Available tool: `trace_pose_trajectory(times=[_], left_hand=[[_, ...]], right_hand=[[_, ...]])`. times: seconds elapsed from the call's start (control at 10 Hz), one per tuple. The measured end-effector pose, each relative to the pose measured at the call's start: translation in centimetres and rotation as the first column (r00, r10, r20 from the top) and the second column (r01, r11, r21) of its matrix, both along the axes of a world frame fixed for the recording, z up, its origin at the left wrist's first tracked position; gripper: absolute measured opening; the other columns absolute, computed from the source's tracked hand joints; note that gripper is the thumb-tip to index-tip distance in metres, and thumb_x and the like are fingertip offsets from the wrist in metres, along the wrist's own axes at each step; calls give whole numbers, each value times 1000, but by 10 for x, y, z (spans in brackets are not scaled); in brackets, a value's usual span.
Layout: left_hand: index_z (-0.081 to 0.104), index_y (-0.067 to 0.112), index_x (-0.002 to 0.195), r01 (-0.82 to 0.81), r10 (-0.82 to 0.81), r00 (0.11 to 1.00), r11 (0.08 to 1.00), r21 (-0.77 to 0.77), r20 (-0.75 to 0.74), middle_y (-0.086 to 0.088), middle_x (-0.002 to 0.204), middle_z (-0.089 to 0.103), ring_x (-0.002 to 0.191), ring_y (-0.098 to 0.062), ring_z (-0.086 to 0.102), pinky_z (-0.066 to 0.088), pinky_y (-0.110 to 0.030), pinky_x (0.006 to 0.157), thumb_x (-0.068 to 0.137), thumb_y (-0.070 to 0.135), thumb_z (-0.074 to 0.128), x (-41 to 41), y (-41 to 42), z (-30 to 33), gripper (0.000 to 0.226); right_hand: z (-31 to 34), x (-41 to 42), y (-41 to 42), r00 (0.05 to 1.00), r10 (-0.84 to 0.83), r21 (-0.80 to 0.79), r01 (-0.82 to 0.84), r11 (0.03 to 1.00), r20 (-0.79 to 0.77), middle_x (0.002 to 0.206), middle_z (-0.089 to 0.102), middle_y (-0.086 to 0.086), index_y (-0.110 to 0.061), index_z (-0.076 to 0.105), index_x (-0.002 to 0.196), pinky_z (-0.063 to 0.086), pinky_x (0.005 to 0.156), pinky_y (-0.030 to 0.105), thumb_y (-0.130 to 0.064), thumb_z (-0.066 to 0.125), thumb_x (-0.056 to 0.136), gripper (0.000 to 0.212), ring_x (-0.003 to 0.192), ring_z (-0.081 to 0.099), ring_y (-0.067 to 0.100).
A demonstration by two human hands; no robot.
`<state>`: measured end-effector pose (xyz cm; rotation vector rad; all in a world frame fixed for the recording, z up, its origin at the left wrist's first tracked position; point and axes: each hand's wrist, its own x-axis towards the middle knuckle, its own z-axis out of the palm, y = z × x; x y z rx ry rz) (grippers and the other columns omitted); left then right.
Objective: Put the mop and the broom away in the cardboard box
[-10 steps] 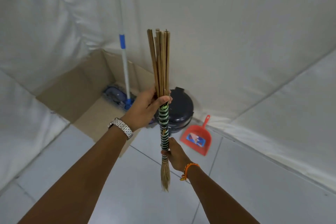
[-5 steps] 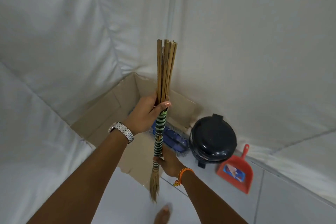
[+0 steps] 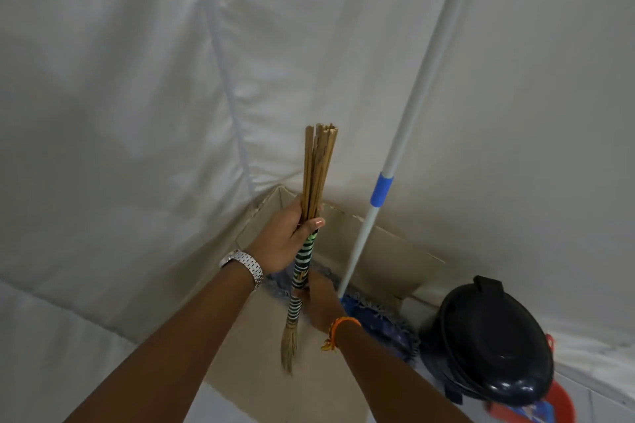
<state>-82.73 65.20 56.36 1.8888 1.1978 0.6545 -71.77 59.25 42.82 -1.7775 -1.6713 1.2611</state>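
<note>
Both hands, left hand (image 3: 280, 244) high and right hand (image 3: 321, 302) low, clench the upright broom (image 3: 311, 216) above the cardboard box (image 3: 385, 251), probably to lower it left of the mop (image 3: 378, 319).

1. The cardboard box (image 3: 385, 251) stands open at the top, pushed into a corner of white sheeting (image 3: 137, 113) that closes off its far and left sides.
2. The near side of the box is open to approach; both forearms come in over it.
3. Inside, the mop (image 3: 378, 316) takes up the right part: its blue head lies on the box floor and its pole leans up and to the right, crossing the opening.
4. Left of the pole, the box floor shows bare cardboard.
5. The broom (image 3: 311, 216), held upright in the left hand (image 3: 285, 240) and right hand (image 3: 319, 299), fills the middle of the opening.
6. A black bin (image 3: 494, 343) stands just beside the box's right wall, with a red dustpan (image 3: 556, 405) at its near side, blocking that flank.
</note>
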Motion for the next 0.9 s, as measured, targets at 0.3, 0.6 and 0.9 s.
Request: trace_pose_trajectory(times=[0.3,0.6,0.9], left_hand=[[58,17,114,37,-37,999,999,-18,-1,-9,105,73,100,-22,69,55,-43,92,100,29,53,-40,122,-70,20],[66,11,117,-132,134,991,989,66,-23,-4,103,74,87,-9,66,42,-2,73,98,24,59,-62,191,-102,24],[48,0,144,-530,521,844,847,45,130,-19,139,61,127,-28,61,49,-37,106,99,15,56,-92,161,-161,48]], right_hand=[[-82,-54,128,980,-168,8,168,986,107,103,66,22,0,58,106,43,73,37,-9,51,91,19,89,60,33],[-123,-81,217,961,-171,7,173,985,216,111,64,23,1,57,113,43,73,33,-8,53,91,24,102,60,40],[-168,-100,244,954,-112,-111,148,983,278,126,52,25,3,43,124,47,94,45,-10,56,90,38,114,52,43]])
